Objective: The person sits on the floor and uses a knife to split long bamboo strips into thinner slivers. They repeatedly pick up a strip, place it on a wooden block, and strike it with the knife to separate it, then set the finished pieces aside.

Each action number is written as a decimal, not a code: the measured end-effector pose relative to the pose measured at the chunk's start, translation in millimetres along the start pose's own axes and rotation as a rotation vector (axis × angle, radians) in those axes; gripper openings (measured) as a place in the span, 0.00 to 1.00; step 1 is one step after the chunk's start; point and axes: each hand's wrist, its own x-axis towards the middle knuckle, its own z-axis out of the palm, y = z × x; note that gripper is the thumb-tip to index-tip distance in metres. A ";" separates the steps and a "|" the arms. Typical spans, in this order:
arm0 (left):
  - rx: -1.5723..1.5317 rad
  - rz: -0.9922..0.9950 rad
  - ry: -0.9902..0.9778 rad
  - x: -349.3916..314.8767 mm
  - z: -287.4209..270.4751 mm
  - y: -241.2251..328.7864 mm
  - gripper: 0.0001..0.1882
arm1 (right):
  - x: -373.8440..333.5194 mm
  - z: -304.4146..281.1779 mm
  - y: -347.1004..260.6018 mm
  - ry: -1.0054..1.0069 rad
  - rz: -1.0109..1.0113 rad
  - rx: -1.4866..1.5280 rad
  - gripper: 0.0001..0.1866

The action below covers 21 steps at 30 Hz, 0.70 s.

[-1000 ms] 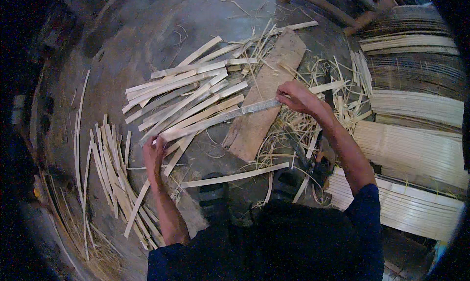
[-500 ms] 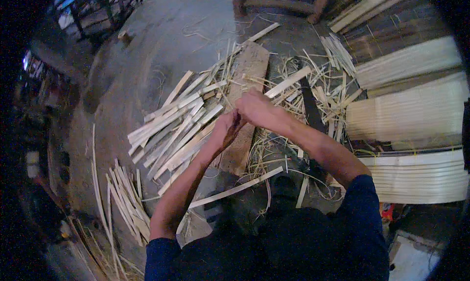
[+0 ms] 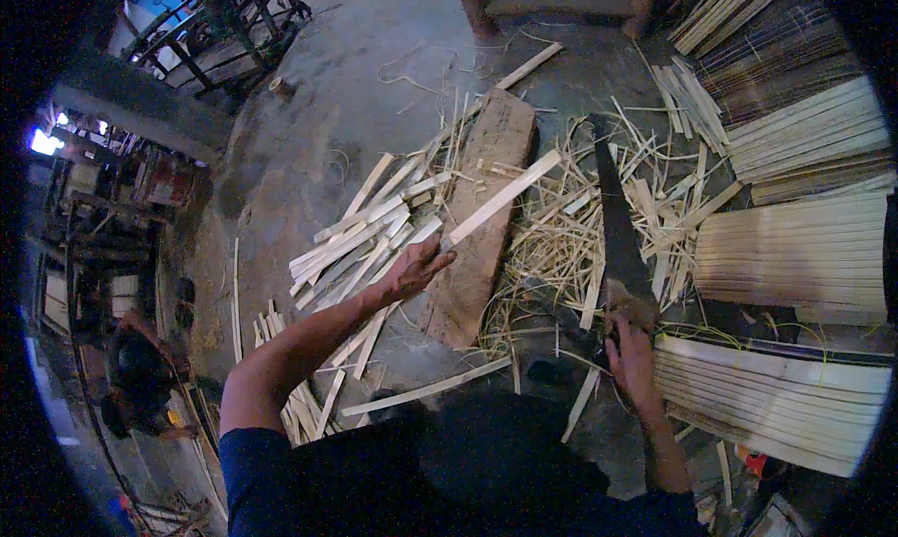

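Note:
My left hand (image 3: 418, 269) is closed on the lower end of a pale, flat bamboo strip (image 3: 505, 196), which slants up and to the right across a thick wooden board (image 3: 482, 294). On the right, my right hand (image 3: 632, 350) grips the brown handle of a handsaw. Its long dark blade (image 3: 613, 200) points away from me over a tangle of shavings. Many cut strips (image 3: 351, 242) are piled left of the board, close by my left forearm.
Thin shavings and offcuts (image 3: 552, 247) litter the floor right of the board. Slatted panels (image 3: 786, 256) lie along the right side. A wooden frame (image 3: 561, 6) stands at the far end. Another person (image 3: 140, 378) sits at the left.
My hands were together over the board and have come apart. The right moved right and nearer to the saw handle; the left drew back left with the strip. The view has shifted slightly.

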 end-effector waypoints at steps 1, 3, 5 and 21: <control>-0.029 -0.074 0.013 2.4 3.6 -1.8 0.17 | -3.2 -1.0 3.6 -0.061 0.038 0.041 0.29; -0.087 -0.220 0.036 10.6 9.1 -5.5 0.17 | -0.9 -3.1 3.1 -0.131 0.123 0.114 0.31; -0.008 -0.193 0.099 15.2 21.0 -41.6 0.20 | 1.7 -2.5 0.5 -0.039 0.034 0.127 0.30; -0.087 -0.460 0.426 49.3 61.2 -45.5 0.26 | -48.0 -32.4 -16.3 0.408 0.478 0.926 0.21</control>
